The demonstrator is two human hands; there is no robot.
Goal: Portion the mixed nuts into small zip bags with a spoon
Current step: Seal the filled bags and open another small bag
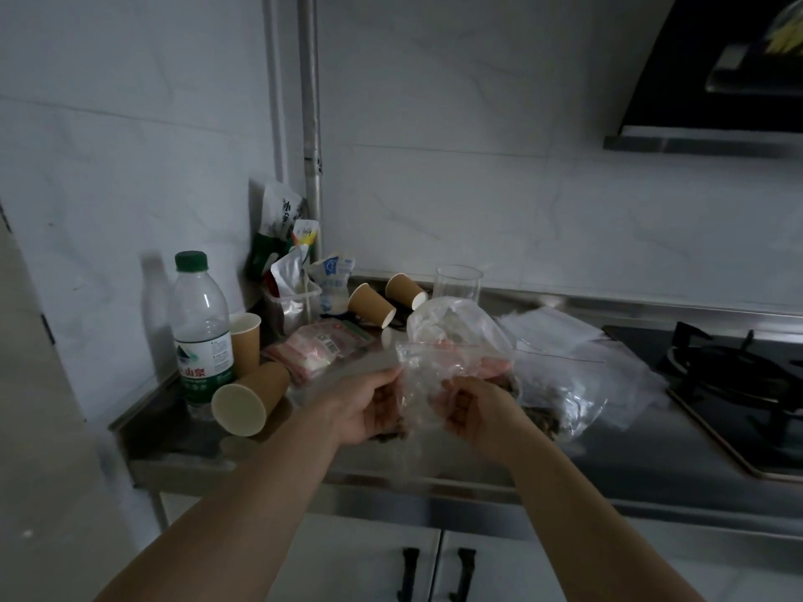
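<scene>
Steel counter (608, 454); both hands (369, 406) pinch zip bag (428, 384), upright.

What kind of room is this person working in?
Most likely a home kitchen: a gas stove set into a steel countertop, a range hood above it, and tiled walls.

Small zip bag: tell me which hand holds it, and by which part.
Both. The left hand pinches the small zip bag at its left edge near the top, and the right hand grips its right side lower down. No spoon shows.
</scene>
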